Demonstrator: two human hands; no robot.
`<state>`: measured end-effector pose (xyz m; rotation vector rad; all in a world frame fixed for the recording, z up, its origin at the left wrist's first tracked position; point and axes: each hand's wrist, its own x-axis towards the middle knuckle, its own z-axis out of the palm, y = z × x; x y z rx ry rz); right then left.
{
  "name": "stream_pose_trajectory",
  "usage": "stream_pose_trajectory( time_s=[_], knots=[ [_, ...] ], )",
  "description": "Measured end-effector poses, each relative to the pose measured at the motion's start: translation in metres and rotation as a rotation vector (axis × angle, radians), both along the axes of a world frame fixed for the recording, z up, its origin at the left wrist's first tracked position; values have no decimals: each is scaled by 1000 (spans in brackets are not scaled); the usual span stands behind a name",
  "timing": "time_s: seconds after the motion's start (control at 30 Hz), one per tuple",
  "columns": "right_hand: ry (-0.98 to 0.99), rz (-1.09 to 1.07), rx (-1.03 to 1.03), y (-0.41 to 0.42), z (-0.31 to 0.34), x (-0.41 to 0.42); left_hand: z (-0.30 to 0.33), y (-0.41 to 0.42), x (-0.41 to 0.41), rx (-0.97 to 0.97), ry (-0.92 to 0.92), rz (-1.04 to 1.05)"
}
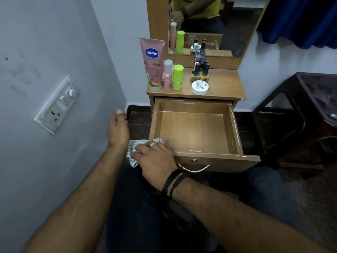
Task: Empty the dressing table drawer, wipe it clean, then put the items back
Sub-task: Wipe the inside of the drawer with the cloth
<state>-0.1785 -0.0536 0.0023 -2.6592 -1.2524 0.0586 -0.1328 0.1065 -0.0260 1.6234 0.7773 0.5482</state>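
While the drawer (193, 132) stands pulled well out of the dressing table (228, 88) with nothing showing inside it, the right hand (155, 157) rests on a pale striped cloth (133, 152) at the drawer's near-left corner, about 7 o'clock from the drawer's middle, fingers curled over the bunched fabric and pressing it to the rim. The left hand (117, 128) hangs just left of the drawer, at 9 o'clock from it, fingers loosely curled and holding nothing. Much of the cloth droops outside the drawer wall, so a wipe started from here could drag only a small patch across the bottom and leave the far corners untouched. With the left hand off the wood, a firm push may slide the drawer back in or rock it on its runners; steadying the front panel by the metal handle (193, 168) would probably prevent that. At 12 o'clock, the items crowd the tabletop: the pink Vaseline tube (152, 64), pink bottle (167, 75), green bottle (177, 77), the nail polish bottles (200, 70) and white jar (200, 87). A jolt to the table could topple the tall tube or knock the small bottles down into the open drawer.
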Motion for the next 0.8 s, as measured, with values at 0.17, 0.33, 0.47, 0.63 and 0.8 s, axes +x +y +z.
stream_pose_trajectory(
  time_s=[0.17, 0.33, 0.47, 0.63, 0.8],
  knots=[
    [-3, -76, 14, -52, -2, 4, -5, -14, 4, 43, 6, -67],
    [-44, -150, 17, -63, -2, 0, -4, -20, 6, 77, 31, -92],
    [23, -77, -56, -24, 3, -4, 1, -23, 6, 139, 32, -107],
    [27, -125, -47, -42, 2, -3, 2, -38, 12, 169, 24, -153],
    [-43, -240, -18, -104, -5, 1, -3, -52, 16, 293, 70, -244]
  ],
)
